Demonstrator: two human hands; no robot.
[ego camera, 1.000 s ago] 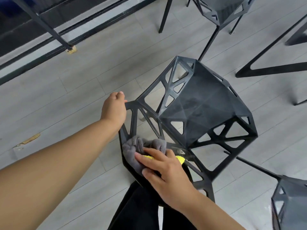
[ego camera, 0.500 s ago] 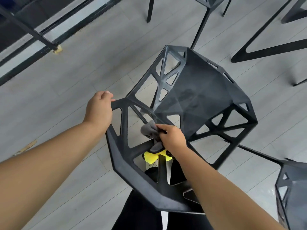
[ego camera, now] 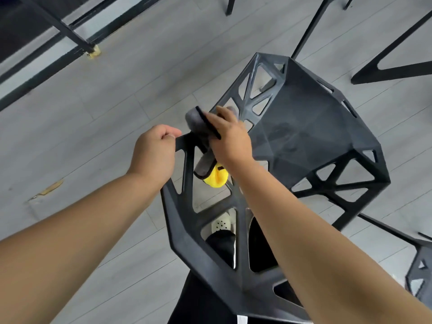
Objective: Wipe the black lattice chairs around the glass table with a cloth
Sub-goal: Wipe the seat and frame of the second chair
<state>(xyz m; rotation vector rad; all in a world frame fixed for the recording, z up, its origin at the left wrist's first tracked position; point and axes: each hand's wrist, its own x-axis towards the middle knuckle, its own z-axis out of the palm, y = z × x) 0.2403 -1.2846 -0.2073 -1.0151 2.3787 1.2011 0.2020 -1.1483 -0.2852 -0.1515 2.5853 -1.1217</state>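
Left hand (ego camera: 155,153): fingers curled around the upper edge of the black lattice chair (ego camera: 304,127), gripping the backrest rim at its left corner.

Right hand (ego camera: 230,139): closed on the cloth (ego camera: 198,123), pressing it against a lattice strut of the backrest, just right of the left hand. The cloth was grey with a dark border. A loose end hung down through an opening and showed a yellow side (ego camera: 216,177).

Chair: seen from above and behind, backrest nearest the camera, solid dark seat panel beyond it, triangular cut-outs around the edges. A pale perforated shoe (ego camera: 221,224) and black trousers showed through the lower backrest openings.

Room: grey plank floor (ego camera: 117,101). A second lattice chair (ego camera: 420,265) was cut off at the lower right edge. Black angled legs (ego camera: 385,71) stood at upper right, well apart from the chair being wiped. A black metal frame (ego camera: 70,36) crossed the upper left corner.
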